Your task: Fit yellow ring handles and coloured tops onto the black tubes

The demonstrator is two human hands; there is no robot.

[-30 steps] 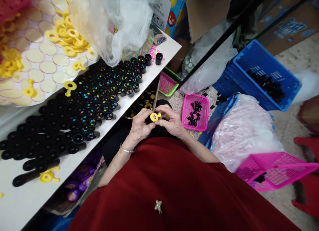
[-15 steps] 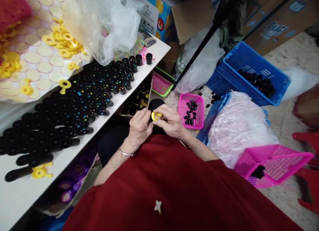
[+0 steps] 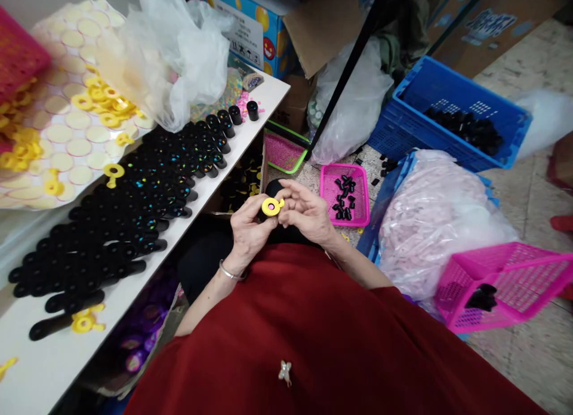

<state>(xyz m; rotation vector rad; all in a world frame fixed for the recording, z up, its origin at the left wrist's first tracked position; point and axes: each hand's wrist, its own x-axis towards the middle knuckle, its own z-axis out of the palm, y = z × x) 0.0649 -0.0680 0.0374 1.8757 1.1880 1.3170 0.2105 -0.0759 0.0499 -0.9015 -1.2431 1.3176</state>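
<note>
My left hand (image 3: 249, 225) is closed around a black tube whose top bears a yellow ring cap (image 3: 271, 207) with a small pink centre. The cap faces up, and its little tab points right. Most of the tube is hidden by my fingers. Beside the tab is my right hand (image 3: 307, 213), its fingers bent but apart; whether a fingertip touches the tab is unclear. On the white table (image 3: 36, 373) at left stand many black tubes (image 3: 107, 218), some with coloured bits inside. Loose yellow ring caps (image 3: 107, 104) lie on the patterned sheet behind them.
A pink basket (image 3: 367, 194) with black pieces sits on the floor beyond my right hand. Further right are a blue crate (image 3: 514, 146), a bulging clear bag (image 3: 443, 230) and another pink basket (image 3: 505, 325). A green-rimmed tray (image 3: 298, 164) lies near the table's edge.
My right fingers have loosened from the yellow cap, which now shows its full face. My left hand still holds the tube. The whole view has shifted slightly.
</note>
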